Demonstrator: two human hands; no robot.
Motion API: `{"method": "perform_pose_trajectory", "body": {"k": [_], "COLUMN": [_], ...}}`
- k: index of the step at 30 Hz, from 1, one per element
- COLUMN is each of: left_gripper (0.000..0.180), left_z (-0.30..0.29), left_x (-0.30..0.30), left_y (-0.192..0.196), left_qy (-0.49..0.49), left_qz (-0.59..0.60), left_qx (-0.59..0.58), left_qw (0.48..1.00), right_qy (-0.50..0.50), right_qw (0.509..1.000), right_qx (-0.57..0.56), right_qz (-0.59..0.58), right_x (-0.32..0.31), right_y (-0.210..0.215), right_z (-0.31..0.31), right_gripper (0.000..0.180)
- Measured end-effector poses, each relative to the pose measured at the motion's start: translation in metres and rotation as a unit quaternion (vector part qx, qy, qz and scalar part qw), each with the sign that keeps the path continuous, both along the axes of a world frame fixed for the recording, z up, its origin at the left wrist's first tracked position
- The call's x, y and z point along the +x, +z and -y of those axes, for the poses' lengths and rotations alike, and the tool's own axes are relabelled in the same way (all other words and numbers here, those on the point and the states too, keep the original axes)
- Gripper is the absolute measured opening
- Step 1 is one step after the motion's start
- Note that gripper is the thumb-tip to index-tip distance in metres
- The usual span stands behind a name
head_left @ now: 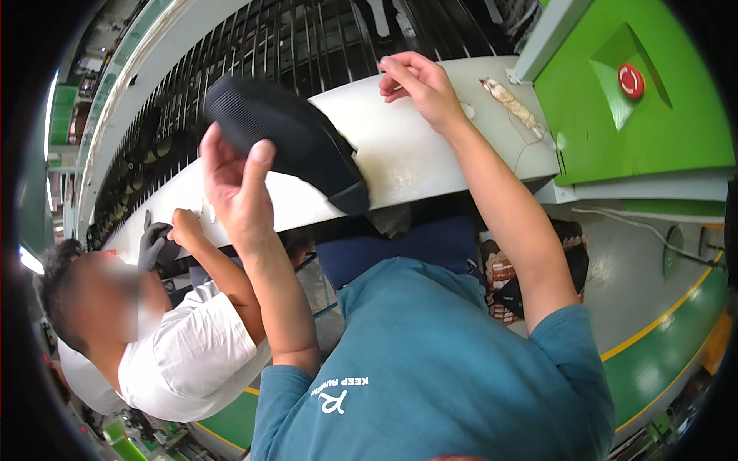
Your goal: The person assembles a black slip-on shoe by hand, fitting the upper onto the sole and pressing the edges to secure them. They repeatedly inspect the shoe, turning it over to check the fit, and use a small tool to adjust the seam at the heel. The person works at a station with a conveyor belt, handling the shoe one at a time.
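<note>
A black shoe upper (296, 142) with a ribbed part lies tilted across the white work surface (400, 146) and the edge of the dark metal bars beyond. My left hand (240, 188) is at its left end, thumb and fingers spread in front of it. Whether the fingers touch it cannot be made out. My right hand (421, 86) hovers over the far edge of the white surface, to the right of the upper. Its fingers are loosely bent and apart, and nothing shows in them.
Parallel metal bars (307, 46) run along the far side, with a dark piece (380, 19) on them. A green machine panel (653, 107) with a red stop button (630, 81) stands right. A worn, wrapped tool (513, 107) lies nearby. A co-worker in white (184, 346) works at left.
</note>
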State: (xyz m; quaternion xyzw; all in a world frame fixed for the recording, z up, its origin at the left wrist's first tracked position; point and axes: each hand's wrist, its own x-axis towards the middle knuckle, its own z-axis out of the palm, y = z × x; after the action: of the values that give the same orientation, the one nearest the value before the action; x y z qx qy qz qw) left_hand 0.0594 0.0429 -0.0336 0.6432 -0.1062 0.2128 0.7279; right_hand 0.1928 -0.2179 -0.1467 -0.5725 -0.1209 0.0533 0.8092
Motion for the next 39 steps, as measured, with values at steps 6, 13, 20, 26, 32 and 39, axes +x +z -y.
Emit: {"method": "perform_pose_trajectory", "body": {"k": [6,13,20,26,32,39], "left_gripper": [0.036,0.033,0.042,0.042,0.037,0.036], "left_z": [-0.054,-0.047,-0.052,-0.055,-0.06,-0.063], "left_x": [-0.034,-0.034,-0.019,-0.019,-0.026,-0.029], "left_y": [-0.083,-0.098,-0.105,-0.109,-0.109,-0.111], "left_qy": [0.102,0.137,0.173,0.162,0.121,0.102], "left_qz": [-0.183,-0.204,-0.226,-0.217,-0.192,-0.169], "left_qx": [0.058,0.043,-0.038,-0.043,-0.028,0.007], "left_qw": [0.976,0.968,0.958,0.962,0.973,0.98], "right_qy": [0.081,0.159,0.126,0.121,0.127,0.095], "right_qw": [0.996,0.969,0.97,0.967,0.963,0.953], "right_qx": [-0.005,-0.129,-0.122,-0.159,-0.179,-0.227], "right_qz": [0.04,0.134,0.166,0.155,0.155,0.177], "right_x": [-0.002,-0.023,-0.021,-0.02,-0.026,-0.036], "right_y": [-0.001,0.023,0.027,0.03,0.017,0.016], "right_z": [0.001,0.013,0.004,0.006,0.017,0.021], "right_gripper": [0.034,0.042,0.038,0.037,0.037,0.036]}}
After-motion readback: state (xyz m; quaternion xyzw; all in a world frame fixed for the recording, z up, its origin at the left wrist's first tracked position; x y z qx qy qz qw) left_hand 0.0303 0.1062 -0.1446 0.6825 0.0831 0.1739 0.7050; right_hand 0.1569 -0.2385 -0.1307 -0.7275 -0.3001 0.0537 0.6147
